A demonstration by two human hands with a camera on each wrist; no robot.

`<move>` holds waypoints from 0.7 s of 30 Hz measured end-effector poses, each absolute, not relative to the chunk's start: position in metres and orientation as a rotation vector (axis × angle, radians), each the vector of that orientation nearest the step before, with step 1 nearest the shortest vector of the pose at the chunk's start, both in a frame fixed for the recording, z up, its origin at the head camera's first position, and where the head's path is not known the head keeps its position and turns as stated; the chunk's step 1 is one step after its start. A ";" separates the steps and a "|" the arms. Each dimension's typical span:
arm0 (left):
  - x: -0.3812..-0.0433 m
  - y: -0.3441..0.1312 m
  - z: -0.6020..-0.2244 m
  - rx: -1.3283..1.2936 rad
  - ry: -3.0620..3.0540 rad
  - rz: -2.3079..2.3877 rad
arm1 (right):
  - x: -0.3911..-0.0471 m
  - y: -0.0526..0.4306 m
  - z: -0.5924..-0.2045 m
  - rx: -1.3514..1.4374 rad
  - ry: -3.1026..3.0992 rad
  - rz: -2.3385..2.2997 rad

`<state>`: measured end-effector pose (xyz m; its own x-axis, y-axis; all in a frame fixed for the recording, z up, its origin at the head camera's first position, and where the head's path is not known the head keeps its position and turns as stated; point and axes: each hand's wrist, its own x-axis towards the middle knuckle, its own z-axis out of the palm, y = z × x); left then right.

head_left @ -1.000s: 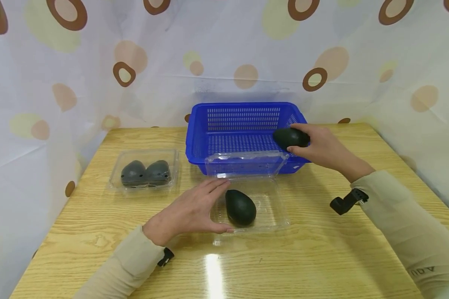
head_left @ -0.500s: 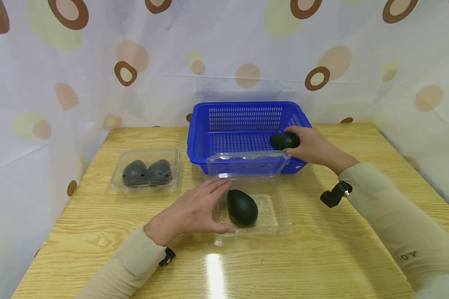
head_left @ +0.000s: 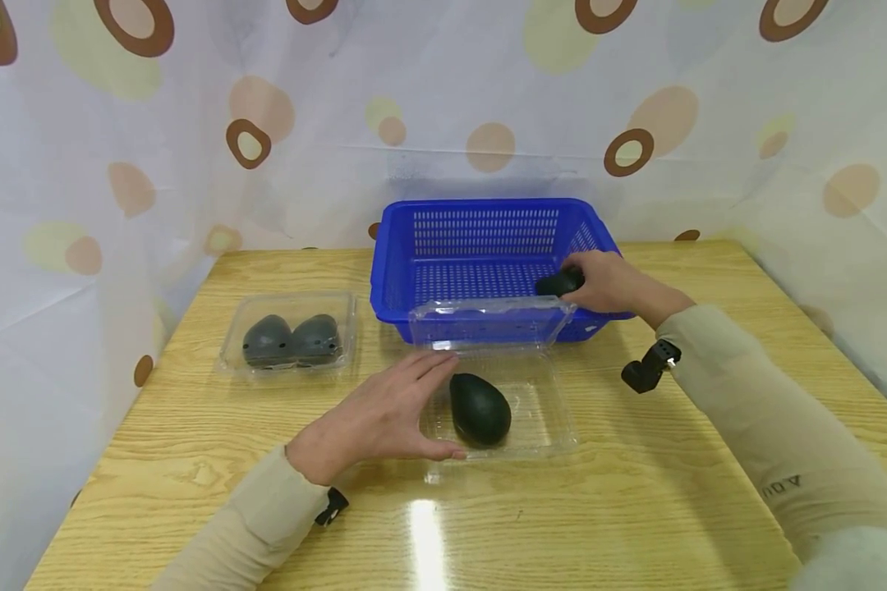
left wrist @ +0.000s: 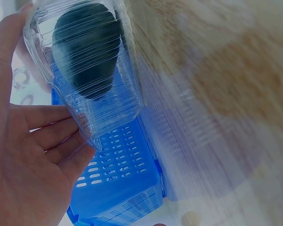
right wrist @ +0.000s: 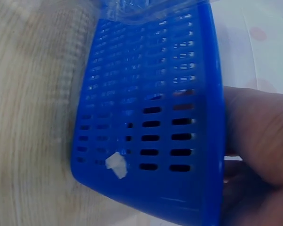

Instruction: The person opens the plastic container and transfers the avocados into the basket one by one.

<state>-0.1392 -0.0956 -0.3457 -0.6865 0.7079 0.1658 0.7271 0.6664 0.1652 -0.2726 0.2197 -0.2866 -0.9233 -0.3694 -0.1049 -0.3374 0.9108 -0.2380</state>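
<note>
My right hand (head_left: 606, 283) holds a dark green avocado (head_left: 558, 283) low inside the blue plastic basket (head_left: 381, 275), at its right end. In the right wrist view the slotted basket wall (right wrist: 132, 141) hides that avocado and part of the hand. Nearer to me lies a clear plastic clamshell box (head_left: 540, 414), its lid (head_left: 488, 324) raised against the basket's front. One avocado (head_left: 480, 410) rests in its left half. My left hand (head_left: 377, 414) spans the box's left side, fingers at the back corner and thumb at the front, nearly straight; the left wrist view shows fingertips against the plastic.
A second clear clamshell box (head_left: 343, 332), closed, stands at the left with two avocados (head_left: 266, 341) inside. All of it is on a wooden table (head_left: 562, 525). A patterned curtain (head_left: 443, 98) hangs behind the basket and along both sides.
My right hand has carried the avocado over the basket's right rim and down into it. The basket's right end has shifted slightly to the right. My left hand has stayed at the box.
</note>
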 end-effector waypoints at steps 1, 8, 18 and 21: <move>-0.139 -0.096 -0.346 -1.204 -2.787 -0.335 | -0.273 0.219 -0.286 -0.545 2.911 -0.306; -0.139 -0.095 -0.344 -1.207 -2.793 -0.328 | -0.281 0.213 -0.284 -0.555 2.747 -0.220; -0.139 -0.095 -0.344 -1.203 -2.815 -0.345 | -0.284 0.213 -0.286 -0.503 2.587 -0.362; -0.139 -0.095 -0.344 -1.204 -2.813 -0.342 | -0.284 0.214 -0.286 -0.507 2.591 -0.363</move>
<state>-0.1390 -0.0947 -0.3439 -0.6923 0.7070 0.1440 0.7210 0.6696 0.1784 -0.2842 0.2138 -0.2863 -0.8199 -0.4120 -0.3975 -0.2871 0.8966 -0.3372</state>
